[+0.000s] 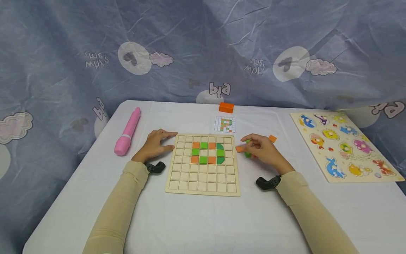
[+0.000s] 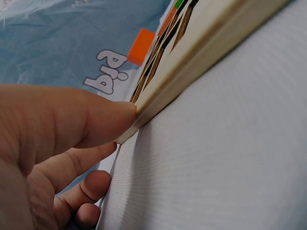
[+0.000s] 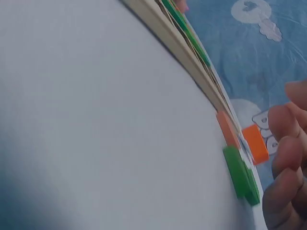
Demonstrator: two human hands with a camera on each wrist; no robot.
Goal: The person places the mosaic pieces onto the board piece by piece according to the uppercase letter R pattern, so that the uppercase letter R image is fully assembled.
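A wooden grid board lies flat on the table. Orange and green square tiles, with two dark green rounded ones, form a ring in its upper half. My left hand is at the board's left edge; in the left wrist view its thumb touches the rim, fingers extended. Right of the board, my right hand is over loose pieces: an orange tile and green tiles. In the right wrist view its fingers are loosely bent, with nothing visible between them and green tiles beside them.
Behind the board lie a pattern card and an orange block. Another orange tile is just beyond the right hand. A pink microphone-shaped object lies at left, an animal peg puzzle at right. Patterned cloth hangs behind the table.
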